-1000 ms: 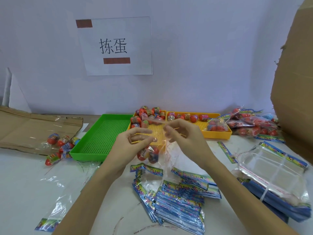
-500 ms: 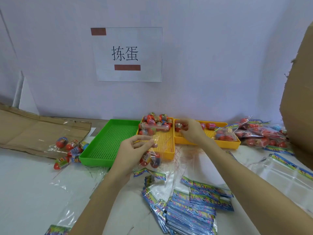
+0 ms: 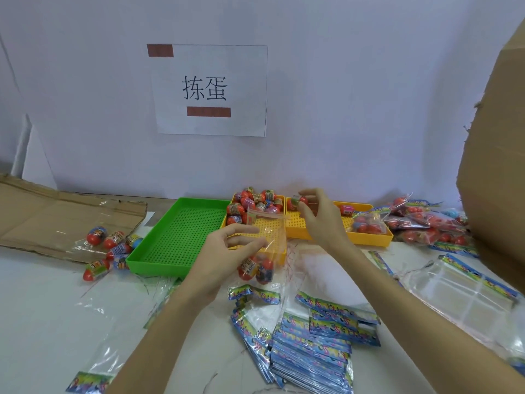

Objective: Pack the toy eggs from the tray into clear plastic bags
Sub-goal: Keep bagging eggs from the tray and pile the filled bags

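Note:
My left hand point(image 3: 227, 250) pinches a clear plastic bag point(image 3: 268, 237) by its side, in front of the yellow tray point(image 3: 279, 253). Two toy eggs point(image 3: 255, 270) hang in the bottom of that bag. My right hand point(image 3: 318, 216) is above the second yellow tray point(image 3: 369, 240) and holds a red toy egg point(image 3: 298, 201) at its fingertips. A heap of loose toy eggs point(image 3: 255, 201) fills the far end of the first yellow tray.
A green tray point(image 3: 159, 258) stands left of the yellow ones. Filled bags point(image 3: 420, 223) lie at the right, loose eggs point(image 3: 110, 245) at the left. Stacks of flat bags point(image 3: 309, 354) lie near me. Cardboard point(image 3: 500, 137) rises at the right.
My right hand let go of the bag, reached to the second yellow tray and lifted an egg from it. My left hand kept the bag. The camera tilted up slightly.

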Demonstrator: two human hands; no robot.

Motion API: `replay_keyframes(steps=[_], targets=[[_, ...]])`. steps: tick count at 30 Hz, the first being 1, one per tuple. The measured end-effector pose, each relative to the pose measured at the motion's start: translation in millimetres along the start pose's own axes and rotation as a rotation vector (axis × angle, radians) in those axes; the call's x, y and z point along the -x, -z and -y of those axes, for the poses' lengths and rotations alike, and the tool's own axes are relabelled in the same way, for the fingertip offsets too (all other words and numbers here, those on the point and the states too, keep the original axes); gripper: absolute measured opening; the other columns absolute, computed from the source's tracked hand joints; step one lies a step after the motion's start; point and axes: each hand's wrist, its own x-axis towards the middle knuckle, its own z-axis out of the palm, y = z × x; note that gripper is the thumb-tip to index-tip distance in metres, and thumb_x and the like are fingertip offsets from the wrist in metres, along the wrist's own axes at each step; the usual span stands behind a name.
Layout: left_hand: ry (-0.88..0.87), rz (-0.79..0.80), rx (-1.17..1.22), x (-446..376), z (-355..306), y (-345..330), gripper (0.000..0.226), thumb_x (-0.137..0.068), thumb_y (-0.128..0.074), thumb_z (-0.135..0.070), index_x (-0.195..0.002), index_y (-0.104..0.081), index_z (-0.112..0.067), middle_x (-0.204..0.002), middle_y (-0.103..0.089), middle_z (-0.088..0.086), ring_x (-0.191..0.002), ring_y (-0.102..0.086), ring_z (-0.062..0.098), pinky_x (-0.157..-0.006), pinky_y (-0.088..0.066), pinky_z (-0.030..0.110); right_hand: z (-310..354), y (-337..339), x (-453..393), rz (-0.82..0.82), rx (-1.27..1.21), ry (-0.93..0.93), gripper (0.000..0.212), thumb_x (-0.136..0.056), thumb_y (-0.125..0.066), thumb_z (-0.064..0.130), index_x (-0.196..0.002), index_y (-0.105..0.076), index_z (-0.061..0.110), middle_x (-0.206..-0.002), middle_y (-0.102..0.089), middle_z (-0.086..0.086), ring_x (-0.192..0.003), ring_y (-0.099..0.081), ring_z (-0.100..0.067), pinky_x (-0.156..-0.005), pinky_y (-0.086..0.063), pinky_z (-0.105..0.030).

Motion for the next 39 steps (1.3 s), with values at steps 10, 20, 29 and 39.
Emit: replay_keyframes(steps=[10,20,29,39], targets=[[-0.063,-0.031,-0.097,-0.2,5.6,-3.4,0.031,-0.090,-0.083,-0.023,-0.117,-0.070,-0.017,-0.095,-0.081,0.007,-0.085,-0.081,0.023,-0.080,-0.062,0.032,26.3,8.6,76.8,-0.141,-0.229,0.260,0.029,-0.102,-0.062,0.006,-0.127,-0.070,0.020,-0.119,-0.060,0.002,-0.106,-0.064,-0.012,-0.083,-0.055,-0.019],[-0.301,0.043,-0.246,6.1,-2.5,-12.7,0.043,-0.085,-0.088,-0.015,-0.124,-0.073,-0.021,-0.106,-0.080,-0.006,-0.091,-0.076,0.009,-0.080,-0.057,0.020,36.8,14.7,86.3,0.044,-0.117,0.376,0.021,-0.096,-0.073,0.022,-0.116,-0.067,0.026,-0.108,-0.068,0.018,-0.076,-0.067,-0.011,-0.058,-0.049,-0.020],[-0.345,0.056,-0.247,5.2,3.2,-12.5,0.044,-0.087,-0.085,-0.010,-0.126,-0.070,-0.024,-0.107,-0.080,-0.007,-0.098,-0.078,0.012,-0.087,-0.063,0.031,35.6,14.8,86.1,-0.068,-0.125,0.397,0.016,-0.097,-0.072,0.014,-0.112,-0.068,0.018,-0.107,-0.068,0.007,-0.068,-0.070,-0.009,-0.060,-0.056,-0.025],[-0.364,0.056,-0.205,4.8,3.7,-12.7,0.035,-0.092,-0.079,-0.018,-0.127,-0.072,-0.022,-0.102,-0.081,0.001,-0.085,-0.080,0.021,-0.077,-0.064,0.033,35.8,19.4,84.8,0.004,-0.085,0.363,0.018,-0.094,-0.076,0.018,-0.111,-0.070,0.021,-0.109,-0.069,0.010,-0.071,-0.069,-0.007,-0.062,-0.052,-0.018]])
